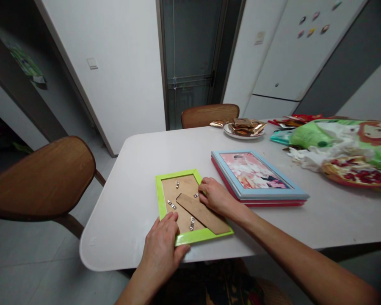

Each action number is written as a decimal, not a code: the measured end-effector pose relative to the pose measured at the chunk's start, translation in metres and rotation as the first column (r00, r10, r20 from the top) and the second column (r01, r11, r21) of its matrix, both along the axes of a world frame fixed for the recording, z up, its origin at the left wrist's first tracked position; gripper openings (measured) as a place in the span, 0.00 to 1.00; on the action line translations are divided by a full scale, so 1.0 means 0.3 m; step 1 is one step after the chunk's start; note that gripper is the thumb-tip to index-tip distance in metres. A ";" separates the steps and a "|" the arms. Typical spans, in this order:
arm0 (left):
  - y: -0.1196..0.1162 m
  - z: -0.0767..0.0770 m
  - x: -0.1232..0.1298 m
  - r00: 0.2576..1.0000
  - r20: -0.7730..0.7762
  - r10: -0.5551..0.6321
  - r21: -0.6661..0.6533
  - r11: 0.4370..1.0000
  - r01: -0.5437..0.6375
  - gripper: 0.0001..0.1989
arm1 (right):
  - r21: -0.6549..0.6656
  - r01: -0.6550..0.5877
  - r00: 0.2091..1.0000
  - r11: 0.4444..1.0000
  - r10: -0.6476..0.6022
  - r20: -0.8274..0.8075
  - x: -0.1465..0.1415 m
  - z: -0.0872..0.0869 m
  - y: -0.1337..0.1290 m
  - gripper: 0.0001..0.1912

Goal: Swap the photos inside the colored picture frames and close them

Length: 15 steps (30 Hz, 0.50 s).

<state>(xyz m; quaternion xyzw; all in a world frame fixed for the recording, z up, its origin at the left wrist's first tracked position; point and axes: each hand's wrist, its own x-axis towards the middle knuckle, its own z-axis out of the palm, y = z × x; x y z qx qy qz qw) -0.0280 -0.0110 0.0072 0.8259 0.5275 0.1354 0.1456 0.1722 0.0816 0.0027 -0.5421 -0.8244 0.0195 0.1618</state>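
Green frame [161, 199] lies face down on the white table [123, 182], in front of me. My left hand [161, 241] grips its near left corner; my right hand [217, 197] has curled fingers at the metal clip [196, 195] by the right edge, though I can't tell whether they pinch it. I'd brace the corner firmly and work the clip with light, level fingertip pressure, sparing the backing board [187, 184]. My right fingers partly hide that clip and rim; the stand leg [203, 214] covers some board, and the frame's front is out of sight.
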 end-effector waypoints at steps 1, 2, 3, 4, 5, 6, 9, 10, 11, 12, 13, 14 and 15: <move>-0.001 0.000 0.001 1.000 0.005 0.005 -0.002 1.000 -0.005 0.18 | 0.000 -0.020 1.000 1.000 0.020 -0.008 0.003 0.003 -0.002 0.09; -0.002 0.000 0.001 1.000 0.011 0.009 -0.002 1.000 -0.009 0.17 | -0.002 -0.041 0.999 0.999 0.041 -0.016 0.008 0.005 -0.005 0.08; -0.003 0.000 0.001 1.000 0.017 0.011 -0.001 1.000 -0.011 0.17 | -0.003 -0.057 0.998 0.998 0.056 -0.021 0.013 0.006 -0.008 0.08; -0.004 -0.001 0.000 1.000 0.025 0.010 0.001 1.000 -0.011 0.17 | -0.005 -0.064 0.998 0.998 0.064 -0.023 0.017 0.006 -0.011 0.08; -0.004 -0.003 -0.001 0.999 0.032 0.008 0.006 1.000 -0.008 0.18 | -0.007 -0.063 0.998 0.998 0.063 -0.023 0.021 0.006 -0.015 0.08; -0.005 -0.005 -0.002 0.999 0.038 0.004 0.011 1.000 -0.004 0.18 | -0.007 -0.056 0.998 0.998 0.056 -0.021 0.022 0.007 -0.019 0.08; -0.004 -0.010 -0.007 0.999 0.048 -0.014 0.021 1.000 0.013 0.17 | 0.023 -0.037 0.999 0.999 0.038 -0.037 0.002 0.011 -0.026 0.09; -0.004 -0.010 -0.008 0.999 0.049 -0.016 0.021 1.000 0.015 0.17 | 0.038 -0.039 0.998 0.999 0.042 -0.056 -0.013 0.014 -0.024 0.10; -0.005 -0.010 -0.008 0.999 0.049 -0.016 0.021 1.000 0.015 0.17 | 0.050 -0.045 0.996 0.998 0.049 -0.081 -0.033 0.016 -0.018 0.11; -0.005 -0.008 -0.008 0.999 0.050 -0.012 0.020 1.000 0.011 0.18 | 0.048 -0.051 0.993 0.998 0.056 -0.104 -0.055 0.019 -0.008 0.12; -0.006 -0.006 -0.008 0.999 0.050 -0.008 0.019 1.000 0.007 0.18 | 0.034 -0.053 0.991 0.998 0.057 -0.122 -0.079 0.020 0.006 0.13; -0.006 -0.004 -0.007 0.999 0.052 -0.004 0.018 1.000 0.003 0.19 | 0.011 -0.052 0.990 0.999 0.053 -0.131 -0.102 0.020 0.024 0.13; -0.007 -0.002 -0.007 0.998 0.055 -0.002 0.017 1.000 0.001 0.19 | -0.015 -0.048 0.990 0.999 0.045 -0.132 -0.124 0.019 0.044 0.12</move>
